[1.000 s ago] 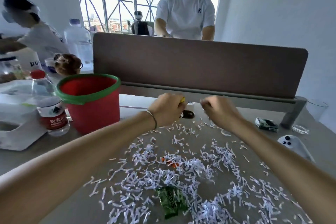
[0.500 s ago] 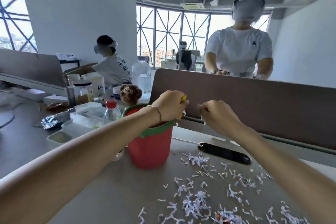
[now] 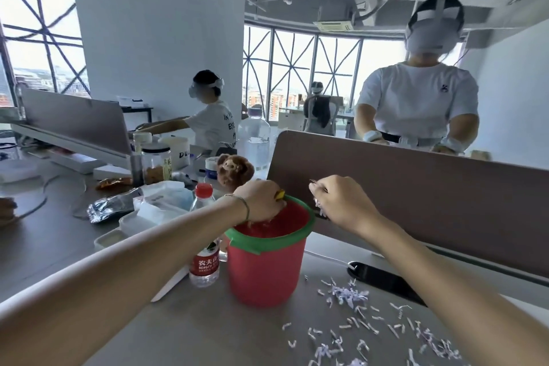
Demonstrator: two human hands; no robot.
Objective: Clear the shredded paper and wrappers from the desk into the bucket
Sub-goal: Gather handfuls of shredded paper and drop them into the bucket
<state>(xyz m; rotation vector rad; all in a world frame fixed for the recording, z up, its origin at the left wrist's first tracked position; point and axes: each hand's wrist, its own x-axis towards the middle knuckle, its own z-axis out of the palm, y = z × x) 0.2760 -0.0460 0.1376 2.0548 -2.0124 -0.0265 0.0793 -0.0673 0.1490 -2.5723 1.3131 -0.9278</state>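
A red bucket [image 3: 264, 270] with a green rim stands on the grey desk [image 3: 208, 333]. My left hand [image 3: 263, 202] hangs over the bucket's mouth, fingers curled round a yellow wrapper [image 3: 279, 195] that peeks out by the thumb. My right hand [image 3: 341, 202] is just right of the rim, gripping white paper shreds [image 3: 318, 205] that dangle from the fingers. More shredded paper [image 3: 350, 296] lies scattered on the desk right of the bucket.
A water bottle [image 3: 205, 246] with a red cap stands left of the bucket, beside plastic containers [image 3: 154, 211] and a plush toy [image 3: 234, 171]. A brown divider panel [image 3: 430, 202] runs behind. A black slot [image 3: 383, 278] lies near it. People work beyond.
Both hands rose from the shred-covered desk and moved left to the bucket, carrying a wrapper and shreds. The view swung up and left.
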